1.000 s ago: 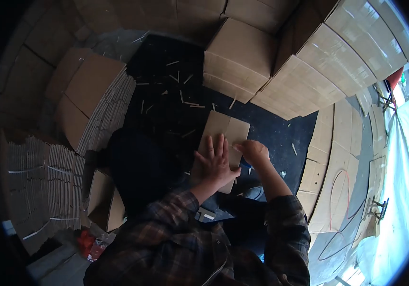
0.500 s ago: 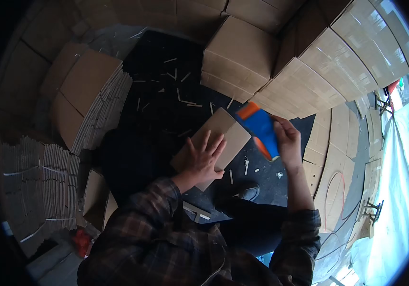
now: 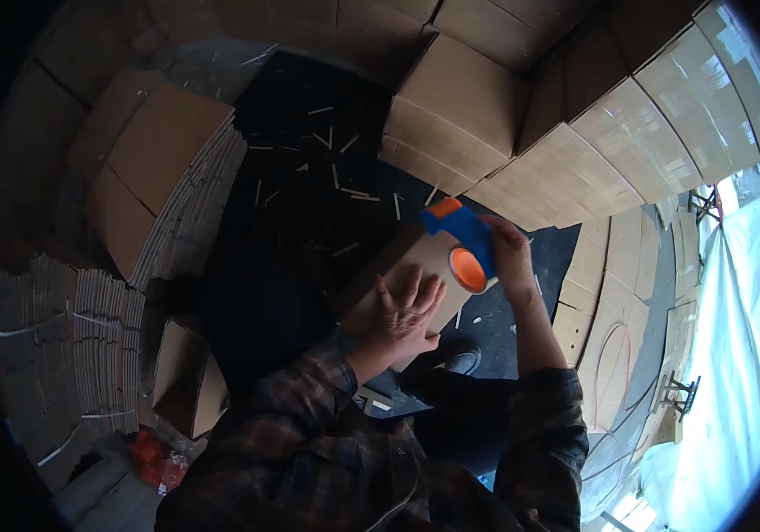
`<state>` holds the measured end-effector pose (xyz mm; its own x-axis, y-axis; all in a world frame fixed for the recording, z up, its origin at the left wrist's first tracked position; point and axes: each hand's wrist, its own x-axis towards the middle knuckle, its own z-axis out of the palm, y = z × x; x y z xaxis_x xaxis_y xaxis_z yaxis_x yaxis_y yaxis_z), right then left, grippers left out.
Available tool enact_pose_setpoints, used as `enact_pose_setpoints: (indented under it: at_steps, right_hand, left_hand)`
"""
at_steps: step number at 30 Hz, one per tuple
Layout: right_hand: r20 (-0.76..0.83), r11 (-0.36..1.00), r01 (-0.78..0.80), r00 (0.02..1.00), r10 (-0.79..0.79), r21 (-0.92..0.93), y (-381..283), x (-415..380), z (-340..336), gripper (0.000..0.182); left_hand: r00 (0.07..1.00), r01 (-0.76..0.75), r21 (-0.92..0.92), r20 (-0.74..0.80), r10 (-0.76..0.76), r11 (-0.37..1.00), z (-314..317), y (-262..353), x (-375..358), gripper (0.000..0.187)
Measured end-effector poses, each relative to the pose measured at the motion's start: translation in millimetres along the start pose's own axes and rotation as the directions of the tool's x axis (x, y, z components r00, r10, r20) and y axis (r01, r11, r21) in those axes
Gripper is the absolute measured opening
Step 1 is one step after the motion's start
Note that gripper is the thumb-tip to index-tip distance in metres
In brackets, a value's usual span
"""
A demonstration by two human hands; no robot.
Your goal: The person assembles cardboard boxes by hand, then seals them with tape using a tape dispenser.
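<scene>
Cardboard box (image 3: 415,270): folded, lay on dark floor (image 3: 309,213), near stacked cartons (image 3: 460,115). Left hand (image 3: 407,310) spread flat, pressing it. Right hand (image 3: 509,253) gripped tape dispenser (image 3: 464,244) at box's far edge. Risk: box could shift under light pressure, skewing tape.

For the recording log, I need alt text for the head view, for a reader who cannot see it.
Seen from above, a person's left hand presses flat on a cardboard box while the right hand holds a blue and orange tape dispenser at its far end. Stacks of flattened cardboard surround the dark floor.
</scene>
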<state>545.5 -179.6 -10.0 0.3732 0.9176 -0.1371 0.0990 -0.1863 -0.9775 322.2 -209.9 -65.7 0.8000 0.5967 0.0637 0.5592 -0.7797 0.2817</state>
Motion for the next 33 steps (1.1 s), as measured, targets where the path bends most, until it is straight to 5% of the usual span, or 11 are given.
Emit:
enact_pose_setpoints:
  at_steps: [3,4,6,8,11,12,14,20,26,33]
  right_hand:
    - [0.087,0.974,-0.130,0.985,0.148,-0.184,-74.1,-0.6,5.2,0.028]
    - [0.144,0.949,-0.136,0.973,0.182,-0.284,-94.0,3.8,7.0,0.041]
    - [0.361,0.947,-0.031,0.920,0.152,-0.320,-116.2,15.7,14.2,0.053]
    - [0.362,0.876,0.022,0.915,0.176,-0.483,-122.0,36.1,24.7,0.060]
    - [0.339,0.387,0.204,0.884,0.322,-0.899,-151.3,56.4,66.7,0.058]
    - [0.335,0.384,0.198,0.882,0.331,-0.902,-149.9,64.9,81.1,0.058]
    - [0.241,0.107,0.218,0.808,0.538,-0.970,-146.8,80.2,105.4,0.054]
    - [0.207,0.010,0.261,0.739,0.641,-0.965,-138.2,97.1,144.3,0.045]
    - [0.235,0.018,0.291,0.733,0.639,-0.956,-93.7,108.6,146.2,0.046]
    - [0.157,-0.022,0.395,0.414,0.896,-0.918,-68.5,103.7,123.5,0.048]
  left_hand:
    - [1.000,-0.002,-0.013,-0.015,0.001,1.000,8.2,7.1,-3.4,0.096]
    - [1.000,0.002,0.010,-0.010,-0.002,1.000,8.3,10.7,-3.2,0.095]
    - [1.000,0.007,0.027,-0.004,-0.007,1.000,9.2,19.9,-2.7,0.095]
    - [1.000,0.000,0.049,-0.003,0.001,0.999,10.1,26.8,-2.6,0.094]
    - [1.000,-0.009,0.044,0.003,0.009,0.999,13.5,33.5,-2.4,0.091]
    - [1.000,-0.012,0.051,0.015,0.011,0.999,14.9,35.8,-2.7,0.090]
    - [1.000,-0.017,0.055,0.003,0.017,0.998,15.4,38.8,-3.3,0.087]
    - [1.000,-0.029,0.067,-0.003,0.029,0.997,18.2,45.0,-3.5,0.085]
    - [0.995,-0.005,0.145,-0.102,0.020,0.989,29.8,51.1,-3.8,0.060]
    - [0.993,-0.032,0.153,-0.105,0.049,0.988,34.3,54.9,-3.1,0.055]
